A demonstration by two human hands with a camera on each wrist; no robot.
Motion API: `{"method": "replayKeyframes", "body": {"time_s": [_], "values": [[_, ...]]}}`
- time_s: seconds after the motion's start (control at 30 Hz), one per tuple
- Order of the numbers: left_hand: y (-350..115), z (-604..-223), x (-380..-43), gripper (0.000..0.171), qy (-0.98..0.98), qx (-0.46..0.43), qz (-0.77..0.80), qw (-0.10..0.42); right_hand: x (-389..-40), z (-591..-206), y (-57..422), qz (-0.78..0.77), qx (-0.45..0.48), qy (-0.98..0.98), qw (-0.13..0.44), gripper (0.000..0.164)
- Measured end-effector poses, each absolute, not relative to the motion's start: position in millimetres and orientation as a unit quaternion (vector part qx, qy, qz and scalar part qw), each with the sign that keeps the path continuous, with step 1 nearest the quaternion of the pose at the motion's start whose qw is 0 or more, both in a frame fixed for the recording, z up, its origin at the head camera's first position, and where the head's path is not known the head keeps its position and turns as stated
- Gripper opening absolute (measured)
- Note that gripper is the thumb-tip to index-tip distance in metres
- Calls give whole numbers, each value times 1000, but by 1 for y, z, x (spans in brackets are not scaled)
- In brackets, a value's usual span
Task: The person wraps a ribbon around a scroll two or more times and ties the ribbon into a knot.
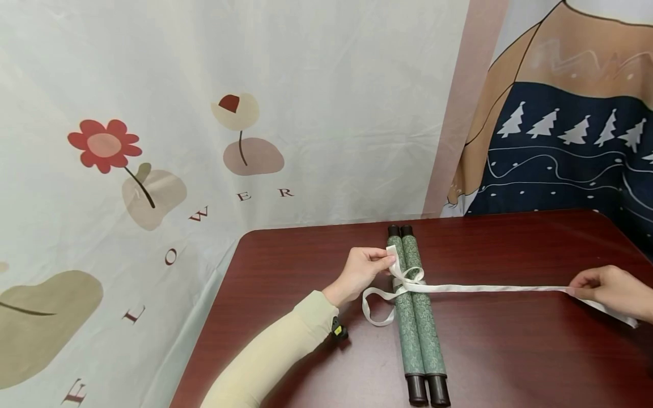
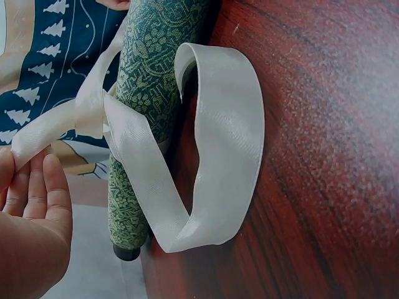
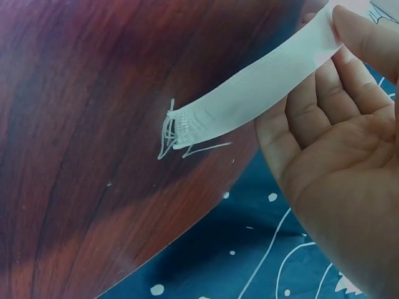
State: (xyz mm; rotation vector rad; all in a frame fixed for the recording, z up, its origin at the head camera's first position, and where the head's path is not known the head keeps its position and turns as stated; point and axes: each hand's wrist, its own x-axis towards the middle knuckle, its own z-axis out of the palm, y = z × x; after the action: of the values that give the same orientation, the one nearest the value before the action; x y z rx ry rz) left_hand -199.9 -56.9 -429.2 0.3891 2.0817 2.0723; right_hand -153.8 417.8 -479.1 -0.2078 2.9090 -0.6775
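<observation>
Two green patterned scrolls (image 1: 415,328) with dark end knobs (image 1: 417,391) lie side by side on the table. A white ribbon (image 1: 479,288) wraps round them and is looped in a bow-like knot above their middle. My left hand (image 1: 357,273) pinches one upper piece of ribbon between thumb and fingers, just left of the scrolls. Far to the right, my right hand (image 1: 612,290) pinches the long tail, which runs straight from the knot. In the right wrist view its frayed end (image 3: 187,128) hangs past the fingers. The left wrist view shows a slack ribbon loop (image 2: 230,137) beside a scroll.
The dark red wooden table (image 1: 510,351) has its back edge against a pale curtain (image 1: 347,113) printed with flowers and letters. At the right hangs a navy cloth (image 1: 561,170) with white trees. A small black device (image 1: 339,330) sits at the left wrist.
</observation>
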Motion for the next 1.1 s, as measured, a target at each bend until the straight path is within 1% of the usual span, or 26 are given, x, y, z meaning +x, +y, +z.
{"method": "replayKeyframes", "body": {"time_s": [0.17,0.47,0.7,0.83,0.93,1.0,1.1], "values": [[-56,-429,-200,19,700,127,697,95,-154,-482,424,-220,-53,971,72,8],[-56,-429,-200,17,703,142,691,90,-154,-485,437,-213,-24,976,42,10],[-55,-430,-200,16,698,138,696,97,-156,-479,435,-187,-35,982,20,10],[-54,-430,-199,17,697,136,697,99,-160,-466,409,-197,-60,978,27,20],[-55,-428,-199,17,698,140,695,98,-160,-457,378,-230,-104,968,7,22],[-55,-428,-199,18,697,142,696,97,-160,-454,354,-249,-144,957,-21,23],[-54,-431,-200,18,696,141,697,96,-161,-456,316,-281,-192,939,-42,24]]}}
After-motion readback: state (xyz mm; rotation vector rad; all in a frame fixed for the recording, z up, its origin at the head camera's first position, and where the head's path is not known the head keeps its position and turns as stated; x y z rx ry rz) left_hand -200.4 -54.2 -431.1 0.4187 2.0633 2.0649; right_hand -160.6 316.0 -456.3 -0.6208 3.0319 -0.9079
